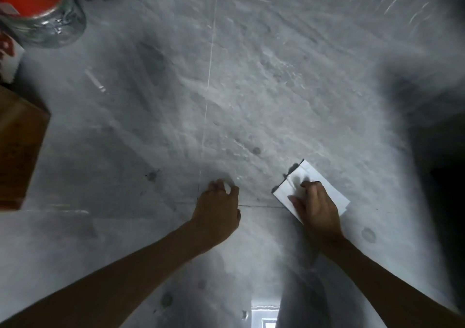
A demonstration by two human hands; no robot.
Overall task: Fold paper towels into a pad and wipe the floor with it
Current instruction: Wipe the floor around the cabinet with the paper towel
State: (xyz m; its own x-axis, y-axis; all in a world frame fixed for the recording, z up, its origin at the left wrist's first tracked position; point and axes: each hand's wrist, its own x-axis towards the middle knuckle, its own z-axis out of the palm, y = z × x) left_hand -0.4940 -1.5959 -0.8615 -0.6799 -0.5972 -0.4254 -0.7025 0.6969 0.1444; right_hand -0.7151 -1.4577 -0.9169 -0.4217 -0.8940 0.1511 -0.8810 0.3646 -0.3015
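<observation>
1. A white paper-towel pad [314,176], already folded into a neat layered rectangle, lies flat on the grey floor [251,88].
2. My right hand [318,209] lies on top of the pad's near half. The fingers are spread and nearly straight, pressing down rather than gripping. The pad's far corner sticks out beyond my fingertips.
3. My left hand [217,206] is to the left of the pad, apart from it. Its fingers are loosely bent with the tips at the floor, and it holds nothing. It looks as if it is propping me up.
4. Several small dark spots mark the floor around the pad. One spot [256,150] is just beyond it to the left, and another spot [368,235] is nearer to me on its right.
5. Far beyond the pad and to the left stands a glass jar [42,17] with a red lid. A brown wooden box [20,146] sits well to the pad's left.
6. My judgement is that the folding is done and the wiping is under way. Much of the floor, with its spots, is still left to wipe.
</observation>
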